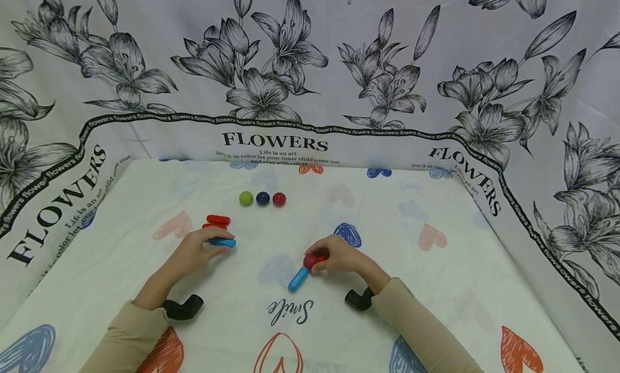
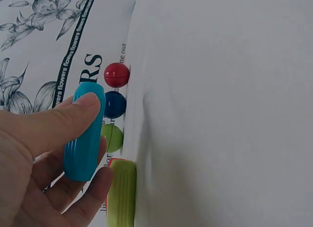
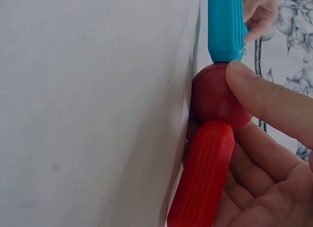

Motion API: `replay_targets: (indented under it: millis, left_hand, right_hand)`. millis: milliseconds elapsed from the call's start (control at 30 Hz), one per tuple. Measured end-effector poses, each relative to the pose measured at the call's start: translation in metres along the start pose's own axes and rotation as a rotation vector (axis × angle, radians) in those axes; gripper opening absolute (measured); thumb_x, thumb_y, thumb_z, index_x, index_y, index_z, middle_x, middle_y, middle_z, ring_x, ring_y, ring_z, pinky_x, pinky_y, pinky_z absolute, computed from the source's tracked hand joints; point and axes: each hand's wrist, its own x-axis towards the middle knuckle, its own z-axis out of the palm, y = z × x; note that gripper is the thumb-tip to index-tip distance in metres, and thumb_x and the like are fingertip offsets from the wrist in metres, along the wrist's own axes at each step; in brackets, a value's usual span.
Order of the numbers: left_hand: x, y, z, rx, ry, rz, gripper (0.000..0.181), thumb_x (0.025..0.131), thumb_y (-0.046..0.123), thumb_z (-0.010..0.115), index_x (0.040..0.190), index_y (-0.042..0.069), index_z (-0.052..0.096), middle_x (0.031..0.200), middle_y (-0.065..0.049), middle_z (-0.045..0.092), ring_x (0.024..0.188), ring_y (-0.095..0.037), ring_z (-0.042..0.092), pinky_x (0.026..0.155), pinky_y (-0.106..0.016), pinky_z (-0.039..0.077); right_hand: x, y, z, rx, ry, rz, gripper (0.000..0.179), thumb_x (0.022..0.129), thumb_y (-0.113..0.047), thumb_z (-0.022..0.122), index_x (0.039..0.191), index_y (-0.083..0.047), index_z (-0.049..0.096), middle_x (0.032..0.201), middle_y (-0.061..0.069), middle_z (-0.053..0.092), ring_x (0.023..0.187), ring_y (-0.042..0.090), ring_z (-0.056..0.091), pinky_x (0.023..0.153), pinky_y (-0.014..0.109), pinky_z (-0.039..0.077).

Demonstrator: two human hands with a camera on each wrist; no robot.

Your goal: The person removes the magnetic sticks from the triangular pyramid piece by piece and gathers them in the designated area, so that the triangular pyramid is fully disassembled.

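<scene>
My left hand (image 1: 191, 250) pinches a light-blue rod (image 2: 84, 139) between thumb and fingers. Just beyond that hand lie red rods (image 1: 218, 219), and the left wrist view shows a yellow-green rod (image 2: 121, 195) under the fingers. With thumb and fingers my right hand (image 1: 343, 254) holds a dark red ball (image 3: 220, 97). A second light-blue rod (image 1: 298, 280) touches one side of this ball, and a red rod (image 3: 201, 175) touches its opposite side. The right fingers partly hide the red rod in the head view.
A green ball (image 1: 246, 198), a dark blue ball (image 1: 263, 198) and a red ball (image 1: 279, 199) stand in a row farther back. A heart-printed white cloth (image 1: 387, 308) covers the table. Flower-printed fabric (image 1: 329, 104) rises behind it. Black wrist pieces (image 1: 184, 307) sit below both hands.
</scene>
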Motion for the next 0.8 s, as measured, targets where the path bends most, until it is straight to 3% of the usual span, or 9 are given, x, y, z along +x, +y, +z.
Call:
replay_targets:
  millis: [167,333,400,500,600,800]
  left_hand:
    - [-0.002,-0.005,-0.002,0.006,0.026,0.025,0.029,0.076,0.005,0.078,0.103,0.011,0.072,0.098,-0.003,0.072,0.086,-0.004,0.060,0.081,-0.013,0.053]
    - [-0.005,-0.011,-0.005,0.048,0.057,0.040,0.030,0.074,0.004,0.079,0.103,0.010,0.073,0.103,-0.007,0.073,0.090,-0.008,0.062,0.082,-0.002,0.044]
    - [-0.005,-0.012,-0.007,0.068,0.055,0.024,0.031,0.074,0.004,0.079,0.104,0.009,0.073,0.106,-0.010,0.072,0.093,-0.016,0.065,0.084,-0.004,0.045]
    - [-0.006,-0.013,-0.009,0.082,0.019,-0.034,0.029,0.077,0.005,0.077,0.105,0.007,0.073,0.108,-0.013,0.070,0.097,-0.027,0.064,0.086,-0.018,0.053]
    - [-0.006,-0.013,-0.012,0.085,-0.012,-0.078,0.027,0.078,0.006,0.076,0.105,0.006,0.073,0.106,-0.015,0.068,0.096,-0.028,0.061,0.082,-0.028,0.055]
    - [-0.006,-0.016,-0.014,0.128,-0.004,-0.043,0.023,0.075,0.007,0.079,0.097,0.005,0.075,0.096,-0.013,0.066,0.086,-0.022,0.058,0.072,-0.024,0.052]
  right_hand:
    - [-0.001,0.000,0.000,0.002,0.000,0.005,0.032,0.081,-0.013,0.077,0.112,-0.010,0.071,0.113,0.008,0.070,0.097,0.015,0.055,0.084,0.025,0.052]
    - [0.000,0.000,0.001,-0.005,0.004,0.009,0.033,0.080,-0.014,0.077,0.112,-0.010,0.071,0.113,0.008,0.070,0.097,0.015,0.055,0.084,0.027,0.053]
    - [0.001,0.000,0.001,-0.007,0.005,0.010,0.033,0.080,-0.014,0.078,0.112,-0.011,0.071,0.112,0.007,0.070,0.097,0.015,0.055,0.084,0.027,0.053]
    - [0.001,0.000,0.001,-0.007,0.008,0.009,0.032,0.080,-0.014,0.077,0.112,-0.011,0.071,0.112,0.007,0.070,0.096,0.015,0.055,0.084,0.026,0.053]
    - [0.001,0.000,0.000,-0.008,0.008,0.005,0.032,0.080,-0.014,0.077,0.112,-0.011,0.071,0.111,0.007,0.070,0.096,0.015,0.055,0.083,0.026,0.052]
    - [0.000,-0.001,-0.001,-0.011,0.001,-0.001,0.033,0.080,-0.014,0.078,0.112,-0.010,0.071,0.112,0.008,0.070,0.097,0.015,0.055,0.082,0.024,0.052]
